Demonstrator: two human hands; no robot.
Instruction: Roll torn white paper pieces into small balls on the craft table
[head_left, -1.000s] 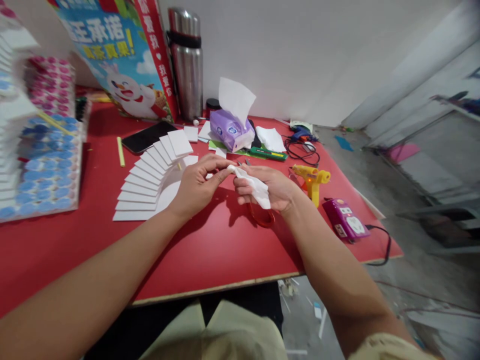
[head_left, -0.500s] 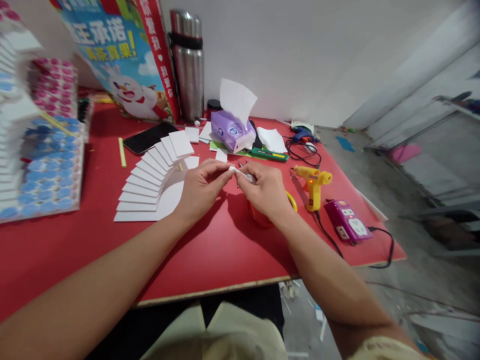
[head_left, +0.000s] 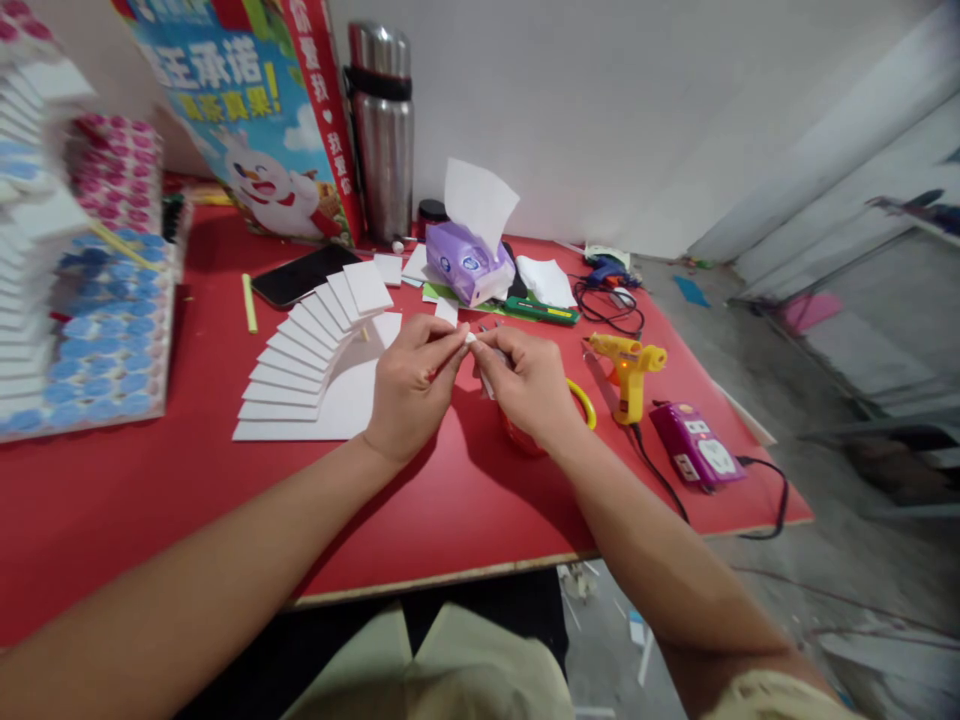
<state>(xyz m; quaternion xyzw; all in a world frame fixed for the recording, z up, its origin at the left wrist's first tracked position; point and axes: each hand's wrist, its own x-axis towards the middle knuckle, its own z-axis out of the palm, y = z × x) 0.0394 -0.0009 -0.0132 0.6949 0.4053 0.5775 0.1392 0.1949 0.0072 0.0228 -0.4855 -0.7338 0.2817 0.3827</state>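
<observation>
My left hand [head_left: 416,385] and my right hand [head_left: 529,385] meet over the red table, fingertips pinched together. Between them is a small white twisted piece [head_left: 470,338] that looks like tissue; a pale end of it hangs under the right fingers. Left of my left hand stands a fan-shaped stair model [head_left: 296,360] of white foam-board steps on a white base. Beneath my right hand, partly hidden, sits a round red thing with a yellow ring handle [head_left: 585,400]. Metal tips of a tool [head_left: 487,326] show just behind the fingers.
On the right lie a yellow glue gun [head_left: 628,370] and a purple power socket [head_left: 697,447] with cords. Behind are a tissue pack [head_left: 465,262], a green cutter [head_left: 541,310], a phone [head_left: 304,275] and a steel flask [head_left: 382,140]. Blue-and-white model pieces [head_left: 112,340] stand left.
My left fingers have closed in on the white piece and the left hand has turned more upright. The tail of the piece under my right hand now hangs lower. The view has shifted slightly.
</observation>
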